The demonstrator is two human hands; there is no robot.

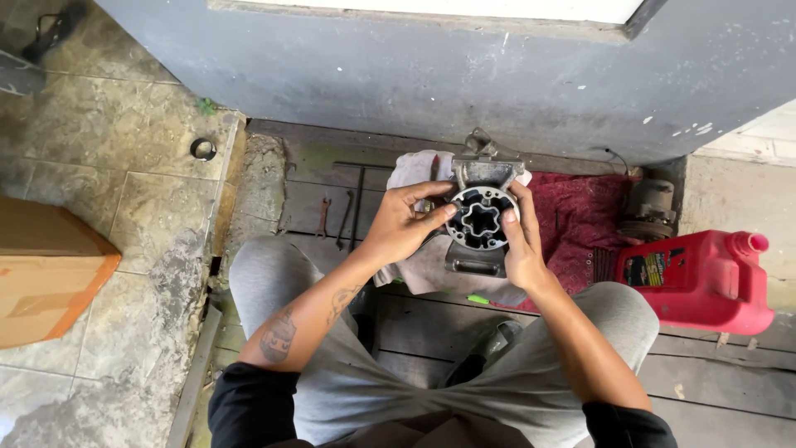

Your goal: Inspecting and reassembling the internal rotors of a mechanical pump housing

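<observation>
The person sits with knees apart on a wooden floor (713,390), and both hands meet between and just beyond the knees. They hold a round metal housing (479,217) with a dark, star-shaped opening at its middle, its open face turned up toward the camera.

The left hand (404,222) grasps the housing from the left: fingers curl over the far left rim and the thumb lies across the near left edge, its tip touching the dark inner ring. The right hand (522,245) grasps it from the right, fingers running up along the right rim and the palm below and to the right. So the housing sits between the two hands, touched by both, slightly nearer the right palm.

Under the housing lies a white rag (414,170), and to the right of it a red cloth (580,224) spread on the boards. Left of the left hand, two wrenches (333,217) rest on the floor. A small green tool (478,299) lies just near of the rag, between the knees. Far right stands a red jug (705,280), with a dark motor part (649,209) just behind it. At the far left, on the tiles, sits a cardboard box (46,270), and farther off a small metal ring (202,149).
</observation>
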